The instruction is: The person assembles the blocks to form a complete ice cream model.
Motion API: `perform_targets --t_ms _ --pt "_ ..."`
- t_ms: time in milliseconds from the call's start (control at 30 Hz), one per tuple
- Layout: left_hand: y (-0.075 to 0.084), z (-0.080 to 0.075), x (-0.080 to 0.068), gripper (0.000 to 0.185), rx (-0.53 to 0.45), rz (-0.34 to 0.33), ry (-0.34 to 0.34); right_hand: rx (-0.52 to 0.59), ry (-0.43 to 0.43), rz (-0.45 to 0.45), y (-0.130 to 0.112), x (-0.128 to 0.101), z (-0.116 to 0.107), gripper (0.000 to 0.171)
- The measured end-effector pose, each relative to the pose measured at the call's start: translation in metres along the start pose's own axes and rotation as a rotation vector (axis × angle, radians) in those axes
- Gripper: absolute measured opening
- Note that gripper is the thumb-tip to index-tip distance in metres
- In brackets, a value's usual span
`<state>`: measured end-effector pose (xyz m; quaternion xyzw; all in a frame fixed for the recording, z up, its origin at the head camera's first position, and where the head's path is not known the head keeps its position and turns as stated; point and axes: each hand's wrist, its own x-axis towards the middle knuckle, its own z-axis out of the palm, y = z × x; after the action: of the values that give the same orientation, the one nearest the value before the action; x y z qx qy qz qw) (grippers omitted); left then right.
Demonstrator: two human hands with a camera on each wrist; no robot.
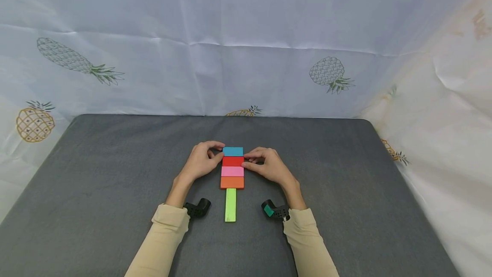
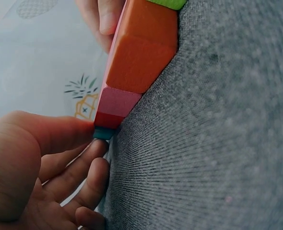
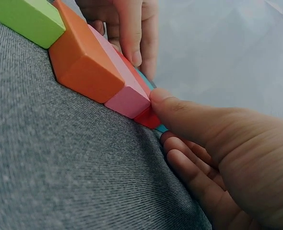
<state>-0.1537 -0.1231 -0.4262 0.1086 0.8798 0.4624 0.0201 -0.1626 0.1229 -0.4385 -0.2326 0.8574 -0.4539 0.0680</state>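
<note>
A person in cream sleeves works at a grey felt worktop (image 1: pixel 115 183). Flat wooden blocks lie in a touching column: blue block (image 1: pixel 232 151) farthest away, then red block (image 1: pixel 232 161), pink block (image 1: pixel 232 171), orange block (image 1: pixel 232 182), with a narrow green block (image 1: pixel 230 204) lying lengthwise nearest. The left hand (image 1: pixel 201 161) and right hand (image 1: pixel 267 165) press thumbs and fingers against opposite ends of the red block; they seem to reach the blue one too. A pineapple-print sheet (image 1: pixel 246 42) hangs behind.

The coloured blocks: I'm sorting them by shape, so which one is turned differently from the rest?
The green block, nearest the person. It lies lengthwise along the row, while the orange, pink, red and blue ones lie crosswise.
</note>
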Motion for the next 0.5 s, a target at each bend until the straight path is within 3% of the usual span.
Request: perform_targets --t_ms 500 --pt "-0.0008 0.0007 -0.0005 0.030 -0.008 0.014 0.007 -0.005 0.012 -0.006 0.0009 0.0004 0.0013 0.026"
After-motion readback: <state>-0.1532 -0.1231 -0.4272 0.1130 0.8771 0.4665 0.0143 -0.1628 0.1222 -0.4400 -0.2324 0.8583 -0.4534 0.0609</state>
